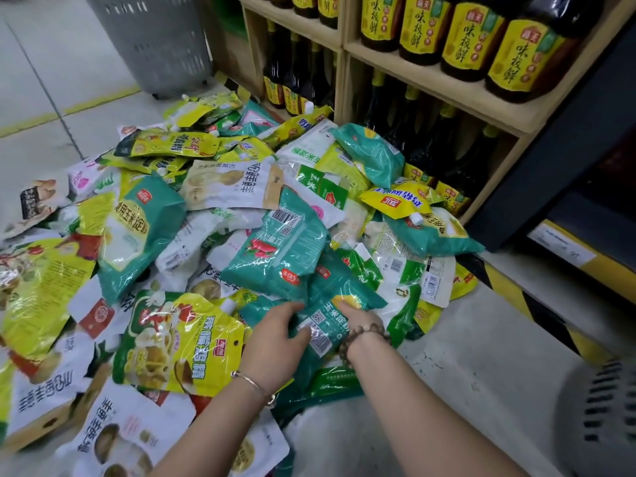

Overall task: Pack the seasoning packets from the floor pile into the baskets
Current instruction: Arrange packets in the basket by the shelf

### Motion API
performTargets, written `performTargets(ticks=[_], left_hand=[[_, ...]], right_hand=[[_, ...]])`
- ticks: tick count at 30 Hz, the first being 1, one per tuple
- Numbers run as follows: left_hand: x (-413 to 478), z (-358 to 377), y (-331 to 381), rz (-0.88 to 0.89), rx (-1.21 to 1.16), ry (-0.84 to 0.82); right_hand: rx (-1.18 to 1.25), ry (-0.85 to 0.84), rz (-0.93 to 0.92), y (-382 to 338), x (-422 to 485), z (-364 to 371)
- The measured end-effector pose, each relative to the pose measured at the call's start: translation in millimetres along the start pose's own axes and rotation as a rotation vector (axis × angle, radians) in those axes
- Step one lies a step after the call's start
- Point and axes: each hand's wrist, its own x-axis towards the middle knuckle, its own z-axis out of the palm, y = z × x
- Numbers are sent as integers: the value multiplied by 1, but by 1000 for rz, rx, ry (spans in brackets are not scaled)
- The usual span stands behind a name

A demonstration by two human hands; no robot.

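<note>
A big pile of seasoning packets [213, 215] in teal, yellow, green and white covers the floor. Both hands meet on one teal packet [327, 330] at the pile's near edge. My left hand [275, 342], a thin bangle on its wrist, grips the packet's left side, thumb on top by the barcode. My right hand [361, 320], with a wooden bead bracelet, holds the right side; its fingers are partly hidden. A grey basket [151, 43] stands at the back left. Another grey basket [599, 418] shows blurred at the lower right.
A wooden shelf [426, 80] with dark sauce bottles [464, 39] stands behind the pile on the right. A dark fixture [550, 173] with yellow-black floor tape [516, 297] runs along the right. Pale bare floor [447, 366] lies between the pile and the near basket.
</note>
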Motion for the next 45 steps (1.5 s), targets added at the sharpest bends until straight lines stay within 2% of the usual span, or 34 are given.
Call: performTargets(ticks=[4,6,10,14,17,20,25,29,31,33,35,37,39,41,43,45], left_hand=[[0,-2,-2,8,-32,-7],[0,-3,-3,-13,-67,2],[1,-1,-5,-94,-166,-30],[0,4,2,-281,-480,-247],[-3,8,6,-369,-725,-385],[-8,10,8,-417,-827,-384],[-19,12,7,-431,-835,-217],[-24,9,6,-361,-784,-139],[-25,6,5,-331,-756,-134],[-28,2,3,-322,-738,-138],[-29,1,0,-332,-704,-137],[-31,1,0,-331,-704,-142],[-32,2,1,-329,-714,-143],[-31,2,2,-324,-706,-124],[-29,4,2,-323,-708,-105],[-28,4,2,-330,-710,-98]], right_hand=[[-23,102,-188,3,1,-28],[-15,75,-292,5,-2,-49],[46,-139,-391,6,-5,-87],[0,-271,-449,6,-11,-101],[27,-334,-389,7,-17,-95],[94,-423,-302,15,-23,-86],[105,-386,-244,24,-26,-73],[153,-343,-36,18,-21,-62],[158,-248,16,11,-15,-56],[-13,-94,-74,-1,-7,-49],[-268,33,-295,-17,0,-41],[-505,71,-563,-35,-2,-26],[-707,16,-822,-52,-9,-4],[-931,-132,-1000,-61,-13,24],[-1216,-251,-1069,-65,-15,51],[-1501,-310,-1045,-68,-12,72]])
